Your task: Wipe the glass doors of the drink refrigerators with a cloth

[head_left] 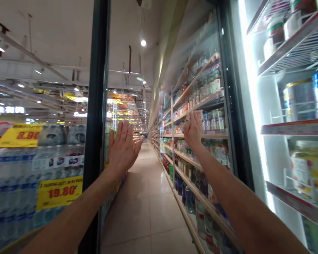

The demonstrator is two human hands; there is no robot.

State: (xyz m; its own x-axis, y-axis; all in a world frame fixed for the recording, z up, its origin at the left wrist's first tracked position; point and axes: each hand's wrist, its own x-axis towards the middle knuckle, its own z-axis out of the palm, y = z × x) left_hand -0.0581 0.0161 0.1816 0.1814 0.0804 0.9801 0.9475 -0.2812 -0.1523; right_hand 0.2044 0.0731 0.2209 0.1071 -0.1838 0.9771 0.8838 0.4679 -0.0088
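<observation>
A glass cooler door with a black frame (97, 88) stands open in front of me. My left hand (122, 144) is flat with its fingers stretched out, at the left part of the glass near the frame; it holds nothing. In my right hand (193, 131) is a crumpled whitish cloth (199, 114), pressed to the glass further right. The fingers are bent over the cloth and hide most of it. A hazy patch shows on the upper glass above this hand.
Lit cooler shelves (294, 128) with cans and bottles stand close on the right. Shelves of bottles appear in or through the glass. On the left are packs of bottled water (13, 176) with yellow price signs (59, 192). A tiled floor (137, 211) runs ahead.
</observation>
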